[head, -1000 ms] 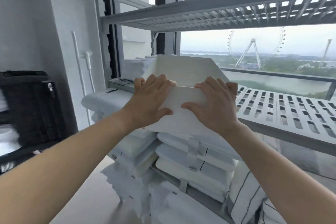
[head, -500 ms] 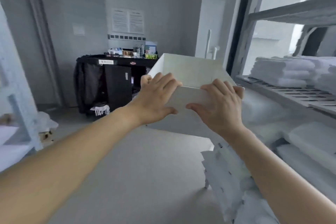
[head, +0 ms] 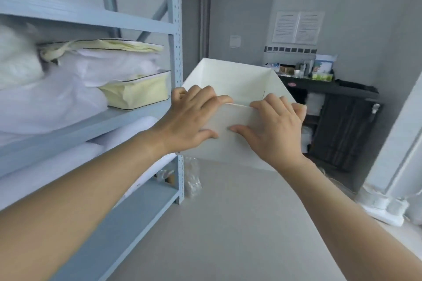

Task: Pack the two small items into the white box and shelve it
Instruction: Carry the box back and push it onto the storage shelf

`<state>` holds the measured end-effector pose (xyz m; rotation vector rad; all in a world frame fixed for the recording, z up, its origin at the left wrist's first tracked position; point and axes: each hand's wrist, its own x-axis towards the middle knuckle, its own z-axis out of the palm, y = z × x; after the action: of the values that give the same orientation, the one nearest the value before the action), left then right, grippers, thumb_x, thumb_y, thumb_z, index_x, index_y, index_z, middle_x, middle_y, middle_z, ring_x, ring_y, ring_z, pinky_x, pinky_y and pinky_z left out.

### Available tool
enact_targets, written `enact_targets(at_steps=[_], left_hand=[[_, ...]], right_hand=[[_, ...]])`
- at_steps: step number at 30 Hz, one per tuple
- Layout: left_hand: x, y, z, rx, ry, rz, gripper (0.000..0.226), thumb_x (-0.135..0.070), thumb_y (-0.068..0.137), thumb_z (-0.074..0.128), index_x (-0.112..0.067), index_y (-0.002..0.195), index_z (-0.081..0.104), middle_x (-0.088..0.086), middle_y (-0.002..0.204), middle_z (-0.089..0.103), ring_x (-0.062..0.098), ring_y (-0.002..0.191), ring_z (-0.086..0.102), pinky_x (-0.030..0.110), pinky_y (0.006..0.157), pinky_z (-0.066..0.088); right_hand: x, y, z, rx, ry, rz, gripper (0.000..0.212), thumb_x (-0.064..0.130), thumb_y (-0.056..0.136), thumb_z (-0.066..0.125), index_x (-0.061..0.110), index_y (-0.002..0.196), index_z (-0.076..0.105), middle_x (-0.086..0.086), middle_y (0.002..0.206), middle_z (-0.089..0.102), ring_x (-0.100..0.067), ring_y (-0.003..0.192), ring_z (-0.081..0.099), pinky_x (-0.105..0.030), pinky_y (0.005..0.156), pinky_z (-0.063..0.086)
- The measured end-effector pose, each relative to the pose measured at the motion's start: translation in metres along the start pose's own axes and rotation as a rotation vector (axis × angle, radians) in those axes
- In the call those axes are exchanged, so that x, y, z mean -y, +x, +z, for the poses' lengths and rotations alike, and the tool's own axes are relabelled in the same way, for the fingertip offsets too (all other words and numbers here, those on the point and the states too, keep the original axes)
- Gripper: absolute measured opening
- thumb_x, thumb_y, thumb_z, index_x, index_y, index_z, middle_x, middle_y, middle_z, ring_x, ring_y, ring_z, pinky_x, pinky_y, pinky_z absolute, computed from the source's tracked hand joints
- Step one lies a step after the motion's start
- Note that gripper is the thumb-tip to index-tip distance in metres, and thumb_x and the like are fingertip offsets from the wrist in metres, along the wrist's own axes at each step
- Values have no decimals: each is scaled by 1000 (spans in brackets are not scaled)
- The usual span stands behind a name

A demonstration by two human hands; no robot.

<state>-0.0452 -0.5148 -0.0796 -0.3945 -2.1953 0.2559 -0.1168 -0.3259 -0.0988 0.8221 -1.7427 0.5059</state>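
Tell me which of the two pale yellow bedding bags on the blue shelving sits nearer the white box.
The lower yellow bag, at the shelf's front edge beside the upright post, is nearer the white box. The other yellow bag lies higher, atop white bedding.

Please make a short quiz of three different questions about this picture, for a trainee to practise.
1. True or false: the open white cardboard box already rests on the blue-grey metal shelving rack.
2. Which hands grip the box's near wall? A) left only B) right only C) both
3. Fill in: the pale yellow zipped fabric case lies on the rack, to the box's ____.

Key: 1 false, it is carried in the air; 2 C, left hand and right hand; 3 left.
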Motion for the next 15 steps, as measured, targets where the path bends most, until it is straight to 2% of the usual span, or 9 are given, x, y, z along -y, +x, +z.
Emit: enact_targets(at_steps=[4, 9, 15], left_hand=[[63, -16, -11, 25, 139, -46, 83, -45, 55, 82, -25, 125, 42, 4, 95, 55, 17, 86, 37, 35, 72, 20], [139, -16, -22, 63, 300, -87, 84, -43, 58, 82, -21, 129, 43, 6, 98, 56, 17, 88, 36, 35, 74, 20], [224, 12, -38, 65, 517, -54, 86, -46, 62, 77, -20, 135, 39, 7, 102, 54, 20, 90, 36, 37, 75, 21]], right_hand=[[33, 35, 65, -49, 146, -20, 49, 57, 65, 74, 12, 82, 64, -4, 71, 56, -24, 62, 51, -31, 66, 17], [66, 89, 142, -119, 297, -63, 49, 56, 64, 75, 13, 83, 63, -2, 72, 56, -23, 64, 52, -32, 67, 20], [90, 167, 207, -247, 427, -99, 49, 57, 66, 72, 13, 84, 63, -3, 73, 55, -24, 66, 52, -27, 68, 13]])
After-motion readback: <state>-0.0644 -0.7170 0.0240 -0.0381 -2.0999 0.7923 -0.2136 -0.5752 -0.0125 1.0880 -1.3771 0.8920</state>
